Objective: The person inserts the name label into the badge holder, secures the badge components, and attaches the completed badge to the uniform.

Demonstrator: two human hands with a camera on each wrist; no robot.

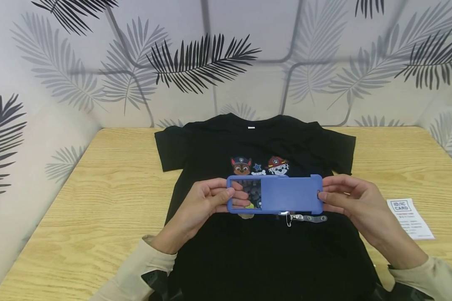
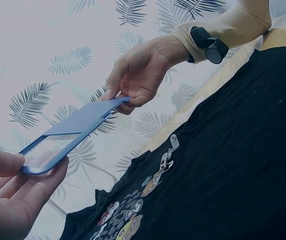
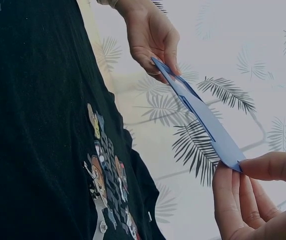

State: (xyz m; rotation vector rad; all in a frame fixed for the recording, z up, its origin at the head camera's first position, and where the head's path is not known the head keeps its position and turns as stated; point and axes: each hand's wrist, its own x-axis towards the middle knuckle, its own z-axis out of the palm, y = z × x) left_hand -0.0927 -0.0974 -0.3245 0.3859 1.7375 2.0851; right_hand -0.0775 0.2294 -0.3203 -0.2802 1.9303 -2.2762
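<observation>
Head view shows the left hand [image 1: 201, 209] and right hand [image 1: 355, 205] each pinching an end of a flat blue plastic card holder [image 1: 275, 194], lifted above the black cartoon-print T-shirt [image 1: 256, 251] (clip strap [image 1: 306, 218] lying there). The holder seems unfilled; the white ID-card slip [image 1: 409, 218] waits on the table.

The blue card holder [image 1: 274, 194] is a flat, long plastic sleeve with rounded corners, held level and lengthwise in the air. One end has a clear window; the rest is solid blue. The window end sits pinched between the thumb and fingers [image 1: 238, 195] of the left hand [image 1: 199, 207]; the solid end, with a small notch, is pinched at its edge by the fingers [image 1: 333, 196] of the right hand [image 1: 355, 202]. From the wrist views it looks thin and unbent.
</observation>
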